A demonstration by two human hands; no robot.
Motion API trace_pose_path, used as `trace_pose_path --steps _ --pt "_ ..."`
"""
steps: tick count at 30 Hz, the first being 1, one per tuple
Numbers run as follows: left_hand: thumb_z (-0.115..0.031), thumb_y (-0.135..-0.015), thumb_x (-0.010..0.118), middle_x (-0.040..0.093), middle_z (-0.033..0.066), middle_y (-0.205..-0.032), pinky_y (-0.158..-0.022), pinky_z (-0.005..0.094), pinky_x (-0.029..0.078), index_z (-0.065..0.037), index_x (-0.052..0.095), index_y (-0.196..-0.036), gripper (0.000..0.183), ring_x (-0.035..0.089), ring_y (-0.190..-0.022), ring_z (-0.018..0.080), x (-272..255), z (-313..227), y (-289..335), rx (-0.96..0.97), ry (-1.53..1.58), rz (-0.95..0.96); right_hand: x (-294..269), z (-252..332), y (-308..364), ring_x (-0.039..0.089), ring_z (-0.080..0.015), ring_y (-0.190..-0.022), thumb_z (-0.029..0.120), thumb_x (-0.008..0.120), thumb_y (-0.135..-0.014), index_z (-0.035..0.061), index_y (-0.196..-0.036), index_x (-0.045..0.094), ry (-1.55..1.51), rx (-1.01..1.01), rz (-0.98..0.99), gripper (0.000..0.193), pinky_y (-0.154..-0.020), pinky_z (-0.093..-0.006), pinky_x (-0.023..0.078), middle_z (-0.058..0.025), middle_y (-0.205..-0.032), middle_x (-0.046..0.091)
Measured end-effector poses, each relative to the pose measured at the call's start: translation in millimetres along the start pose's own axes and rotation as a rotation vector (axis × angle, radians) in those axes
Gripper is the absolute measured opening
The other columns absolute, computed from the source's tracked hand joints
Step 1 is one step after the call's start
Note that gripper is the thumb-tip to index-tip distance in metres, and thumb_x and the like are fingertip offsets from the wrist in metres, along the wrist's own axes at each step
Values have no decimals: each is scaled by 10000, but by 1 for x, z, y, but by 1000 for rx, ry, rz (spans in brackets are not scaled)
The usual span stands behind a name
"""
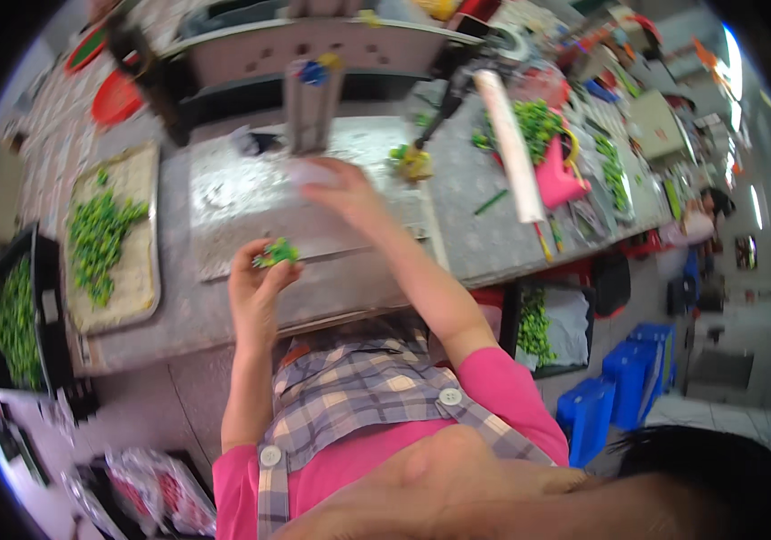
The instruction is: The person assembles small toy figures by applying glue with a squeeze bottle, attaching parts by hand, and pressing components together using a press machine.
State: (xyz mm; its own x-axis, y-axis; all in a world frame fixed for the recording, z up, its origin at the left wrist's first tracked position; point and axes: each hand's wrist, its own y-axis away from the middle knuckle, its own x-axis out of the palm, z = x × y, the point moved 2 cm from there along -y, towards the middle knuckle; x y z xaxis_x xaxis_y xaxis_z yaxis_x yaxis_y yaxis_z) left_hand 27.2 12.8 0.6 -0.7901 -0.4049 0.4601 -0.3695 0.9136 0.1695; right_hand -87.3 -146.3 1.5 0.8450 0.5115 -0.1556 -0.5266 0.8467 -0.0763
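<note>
My left hand [258,286] is closed on a small green toy figure [277,253], pinched between thumb and fingers above the bench's near side. My right hand [342,187] reaches over the metal plate [233,193], close below the upright post [309,112] of a bench machine. A pale, whitish thing [307,171] shows between its thumb and fingers, too blurred to name. Right of the plate stands a jointed black arm [444,108] with a yellow-green piece [412,164] at its lower end.
On the left lie a cream tray [147,243] of green pieces and a black crate [53,310] of more. To the right are a white roll [510,148], a pink container [561,180], and another black bin [592,315] below. Blue crates [615,382] stand on the floor.
</note>
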Motion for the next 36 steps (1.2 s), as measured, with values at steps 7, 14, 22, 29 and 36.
trace_pose_path --steps 7,14,22,29,36 --pt "-14 -797 580 554 57 -895 -699 280 513 -41 454 -1065 298 578 -782 142 -15 -5 3 39 -10 -31 39 -11 -41 580 -230 -913 225 700 -674 68 -1028 581 178 -304 6 404 -805 -313 436 -109 -948 610" --pt "-11 -804 573 550 46 -892 -700 280 504 -56 454 -1060 286 563 -800 134 -9 -4 1 46 -9 -46 53 -20 -47 562 -294 -898 196 663 -684 97 -1034 554 269 -430 -172 380 -788 -375 436 -117 -980 587" --pt "-14 -804 576 558 57 -886 -670 268 472 -57 456 -1053 281 557 -750 143 0 -2 0 61 -23 -14 31 -16 -33 566 -292 -901 147 644 -706 85 -1085 487 263 -351 -103 415 -767 -373 442 -110 -971 580" --pt "-23 -803 580 571 80 -892 -675 264 461 -58 451 -1053 284 556 -729 150 10 2 -3 35 -28 10 7 9 -6 577 -287 -845 181 668 -699 108 -1098 483 372 -446 -181 446 -718 -379 452 -105 -958 582" --pt "-28 -816 559 568 93 -923 -687 267 470 -56 449 -1057 266 559 -757 152 -5 -7 -8 91 -15 -68 -146 -6 108 567 -296 -663 94 587 -724 82 -815 624 1036 -455 -411 99 -571 -370 467 -100 -754 606"
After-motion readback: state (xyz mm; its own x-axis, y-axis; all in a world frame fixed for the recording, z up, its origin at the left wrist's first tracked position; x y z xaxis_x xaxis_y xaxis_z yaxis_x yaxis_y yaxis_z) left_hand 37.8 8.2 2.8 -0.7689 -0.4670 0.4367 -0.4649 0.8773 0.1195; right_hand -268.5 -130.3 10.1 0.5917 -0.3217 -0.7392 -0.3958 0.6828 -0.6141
